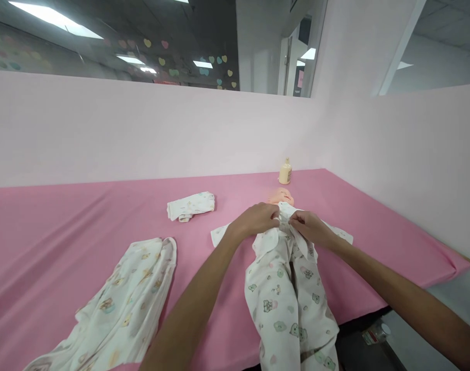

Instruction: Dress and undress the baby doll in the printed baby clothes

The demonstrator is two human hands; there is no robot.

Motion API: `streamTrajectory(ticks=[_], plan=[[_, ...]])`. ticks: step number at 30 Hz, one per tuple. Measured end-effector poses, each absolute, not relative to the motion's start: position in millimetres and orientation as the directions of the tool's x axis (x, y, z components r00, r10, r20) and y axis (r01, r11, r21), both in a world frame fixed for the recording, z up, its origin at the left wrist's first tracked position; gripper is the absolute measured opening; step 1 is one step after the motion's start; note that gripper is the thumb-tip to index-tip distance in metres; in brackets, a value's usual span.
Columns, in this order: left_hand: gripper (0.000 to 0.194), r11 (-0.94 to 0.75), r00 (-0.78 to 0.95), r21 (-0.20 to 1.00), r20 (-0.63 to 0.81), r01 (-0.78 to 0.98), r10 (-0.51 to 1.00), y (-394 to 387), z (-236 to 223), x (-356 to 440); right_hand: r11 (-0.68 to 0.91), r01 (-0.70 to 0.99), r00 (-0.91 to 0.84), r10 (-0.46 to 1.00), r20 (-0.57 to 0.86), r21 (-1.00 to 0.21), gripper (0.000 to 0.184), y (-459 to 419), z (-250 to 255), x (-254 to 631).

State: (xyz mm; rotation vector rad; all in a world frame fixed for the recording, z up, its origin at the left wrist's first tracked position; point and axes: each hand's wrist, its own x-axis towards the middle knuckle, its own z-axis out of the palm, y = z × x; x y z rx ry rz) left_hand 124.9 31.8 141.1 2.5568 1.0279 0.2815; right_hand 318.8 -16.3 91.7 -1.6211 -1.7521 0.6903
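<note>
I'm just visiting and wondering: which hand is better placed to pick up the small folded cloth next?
Probably the left hand: it is nearer the small folded cloth, while the right hand would have to cross past the left.

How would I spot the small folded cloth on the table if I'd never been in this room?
Look at the pink-covered table against the pale wall. Toward its back, left of the yellowish bottle, lies a white folded cloth with a faint print. It is a compact bundle, unlike the larger patterned cloth spread out nearer the front left.
</note>
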Motion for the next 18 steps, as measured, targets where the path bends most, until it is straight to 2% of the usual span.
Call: streamTrajectory(ticks=[5,12,15,18], plan=[[0.012,-0.544,0.539,0.163,0.078,0.823,0.839,38,151,103,-0.005,0.695,0.169,0.973,0.156,-0.719,0.013,-18,80,338],[0.004,-0.407,0.406,0.073,0.021,0.911,0.914,43,162,83,-0.092,0.65,0.313,0.937,0.155,-0.754,0.015,-24,80,374],[0.011,-0.306,0.306,0.011,0.008,0.952,0.952,51,162,73,-0.145,0.615,0.406,0.901,0.154,-0.775,0.016,-22,75,400],[0.016,-0.217,0.218,0.012,-0.025,0.976,0.976,65,156,57,-0.244,0.572,0.501,0.86,0.098,-0.783,0.02,-18,63,432]])
